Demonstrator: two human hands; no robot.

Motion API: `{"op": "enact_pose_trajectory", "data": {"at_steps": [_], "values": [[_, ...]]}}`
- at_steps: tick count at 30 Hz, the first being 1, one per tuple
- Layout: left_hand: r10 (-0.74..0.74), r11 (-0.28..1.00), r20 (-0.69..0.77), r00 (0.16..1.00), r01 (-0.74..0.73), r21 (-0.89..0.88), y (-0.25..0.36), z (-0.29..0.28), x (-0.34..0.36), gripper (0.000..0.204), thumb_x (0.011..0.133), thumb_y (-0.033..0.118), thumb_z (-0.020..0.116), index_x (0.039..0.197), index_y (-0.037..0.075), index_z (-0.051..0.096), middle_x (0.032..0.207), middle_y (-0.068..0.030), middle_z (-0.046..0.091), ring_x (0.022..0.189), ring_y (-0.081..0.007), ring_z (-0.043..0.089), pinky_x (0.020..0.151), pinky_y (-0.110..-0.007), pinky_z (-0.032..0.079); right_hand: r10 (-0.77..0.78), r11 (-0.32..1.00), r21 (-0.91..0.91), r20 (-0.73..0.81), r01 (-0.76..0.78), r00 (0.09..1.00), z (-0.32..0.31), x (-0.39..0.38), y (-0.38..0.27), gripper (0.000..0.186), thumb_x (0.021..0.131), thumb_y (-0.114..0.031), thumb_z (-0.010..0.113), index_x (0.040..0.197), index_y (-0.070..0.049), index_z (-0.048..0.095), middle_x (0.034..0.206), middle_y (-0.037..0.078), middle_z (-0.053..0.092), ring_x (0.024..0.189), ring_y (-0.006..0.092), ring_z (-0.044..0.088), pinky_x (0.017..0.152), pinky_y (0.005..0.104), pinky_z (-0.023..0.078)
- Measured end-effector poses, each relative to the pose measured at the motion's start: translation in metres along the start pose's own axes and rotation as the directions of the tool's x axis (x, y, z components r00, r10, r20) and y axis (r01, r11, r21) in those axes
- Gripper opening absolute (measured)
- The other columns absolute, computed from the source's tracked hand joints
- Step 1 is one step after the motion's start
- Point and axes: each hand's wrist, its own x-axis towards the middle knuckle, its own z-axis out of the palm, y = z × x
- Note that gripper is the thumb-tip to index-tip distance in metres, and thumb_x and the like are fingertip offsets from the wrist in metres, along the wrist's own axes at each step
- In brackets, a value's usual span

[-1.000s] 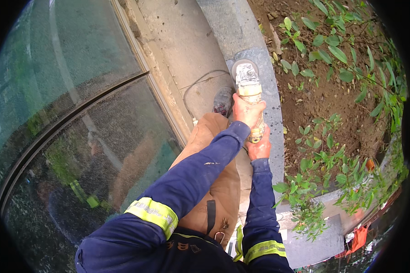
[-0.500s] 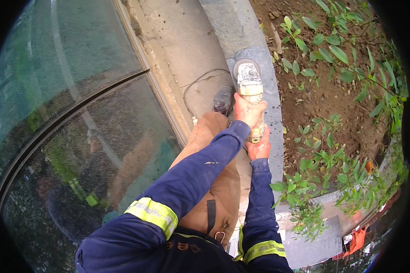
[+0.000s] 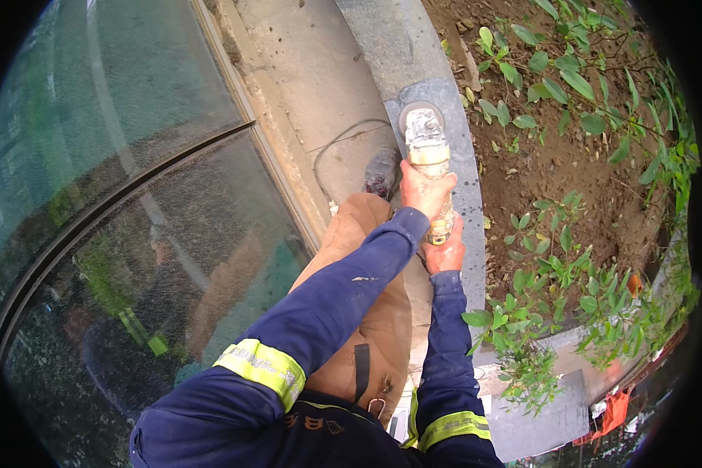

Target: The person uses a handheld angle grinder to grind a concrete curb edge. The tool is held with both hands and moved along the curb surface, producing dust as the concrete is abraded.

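Observation:
An angle grinder, whitened with dust, points away from me over the grey stone curb. Its round disc lies against the curb's top, where a darker grey patch surrounds it. My left hand is closed round the middle of the grinder's body. Behind it, my right hand grips the rear end of the tool. Most of the right fingers are hidden beneath the body. Whether the disc is spinning cannot be told.
Left of me stands a glass panel wall with a metal frame. A thin cable curves over the concrete walkway near my shoe. To the right, a soil bed holds leafy plants. A grey slab lies at lower right.
The grinder's head has shifted very slightly left on the curb. Both hands keep their hold, and little else differs.

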Motion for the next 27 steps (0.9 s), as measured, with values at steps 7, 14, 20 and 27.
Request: {"op": "enact_pose_trajectory", "data": {"at_steps": [7, 14, 20, 27], "values": [[0.013, 0.996, 0.008, 1.000, -0.014, 0.089, 0.025, 0.006, 0.010, 0.073, 0.064, 0.026, 0.083, 0.117, -0.004, 0.043, 0.108, -0.0226, 0.066, 0.100, -0.0352, 0.066, 0.091, -0.042, 0.051, -0.012, 1.000, 0.009, -0.042, 0.012, 0.999, 0.000, 0.020, -0.013, 0.079, 0.067, -0.010, 0.078, 0.137, -0.007, 0.040, 0.105, 0.022, 0.069, 0.098, 0.0365, 0.069, 0.085, 0.0423, 0.053], [-0.041, 0.994, 0.064, 0.997, 0.034, 0.100, 0.020, 0.010, -0.004, 0.073, 0.064, 0.026, 0.082, 0.118, -0.004, 0.043, 0.105, -0.0237, 0.066, 0.100, -0.0375, 0.067, 0.091, -0.043, 0.051, 0.000, 0.999, 0.046, -0.048, 0.002, 0.999, -0.009, 0.005, -0.002, 0.077, 0.071, -0.011, 0.073, 0.139, -0.013, 0.038, 0.102, 0.024, 0.069, 0.099, 0.0433, 0.067, 0.083, 0.0474, 0.053], [0.024, 0.993, 0.076, 0.997, -0.033, 0.116, 0.031, 0.023, 0.014, 0.073, 0.065, 0.026, 0.082, 0.118, -0.004, 0.042, 0.106, -0.0237, 0.066, 0.101, -0.0378, 0.066, 0.091, -0.043, 0.051, -0.021, 0.999, 0.025, -0.131, 0.025, 0.991, -0.004, 0.025, -0.003, 0.079, 0.069, -0.012, 0.075, 0.138, -0.012, 0.039, 0.103, 0.024, 0.069, 0.097, 0.0429, 0.067, 0.083, 0.0470, 0.053], [-0.010, 0.998, 0.030, 0.999, 0.008, 0.063, 0.022, 0.005, 0.010, 0.071, 0.065, 0.025, 0.082, 0.117, -0.003, 0.043, 0.108, -0.0228, 0.066, 0.102, -0.0347, 0.066, 0.092, -0.042, 0.051, -0.028, 0.998, 0.057, -0.051, 0.031, 0.998, 0.000, 0.012, -0.012, 0.079, 0.068, -0.009, 0.074, 0.139, -0.013, 0.038, 0.103, 0.024, 0.069, 0.098, 0.0430, 0.067, 0.083, 0.0469, 0.054]]}}
